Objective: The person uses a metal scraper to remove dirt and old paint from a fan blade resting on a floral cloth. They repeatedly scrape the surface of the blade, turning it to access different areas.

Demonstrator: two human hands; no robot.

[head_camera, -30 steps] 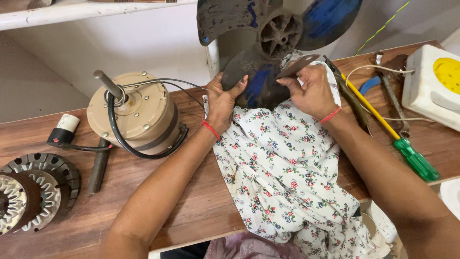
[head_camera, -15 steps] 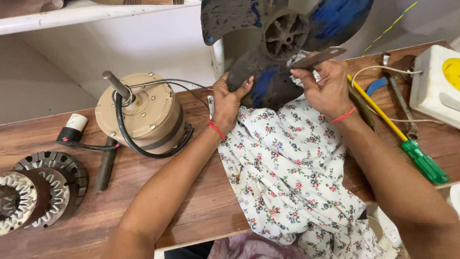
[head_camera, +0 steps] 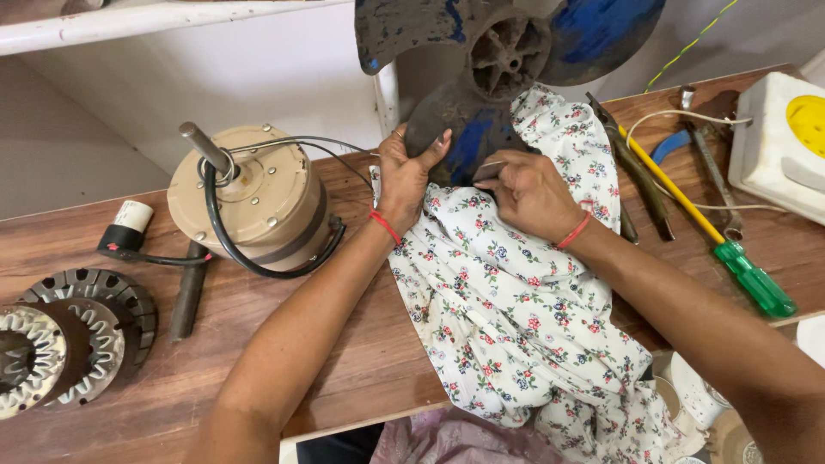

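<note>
Head camera looks down at a wooden table (head_camera: 344, 361), and I see two bare hands busy at an old fan (head_camera: 507, 51) with dirty blue blades. The fan stands at the back edge of the table, partly on a flowery cloth (head_camera: 507, 318) that hangs off the front. The left hand (head_camera: 408, 176) holds the bottom blade, with its fingers (head_camera: 434, 146) wrapped over the edge and its thumb behind. The right hand (head_camera: 528, 193) is just beside it, with fingers curled tight around a thin grey thing (head_camera: 488, 168) that touches the blade. I cannot tell what that thing is. I think the step in hand is cleaning or scraping the dirt off this blade. To my mind, the next move needs the left hand to keep the blade from wobbling while the right hand rubs along it, and the cloth should sit under the blade to catch the dirt. A round tan motor (head_camera: 249, 202) sits well to the left with a black wire around it. A yellow and green screwdriver (head_camera: 713, 236) lies to the right, near a white box (head_camera: 782, 137).
</note>
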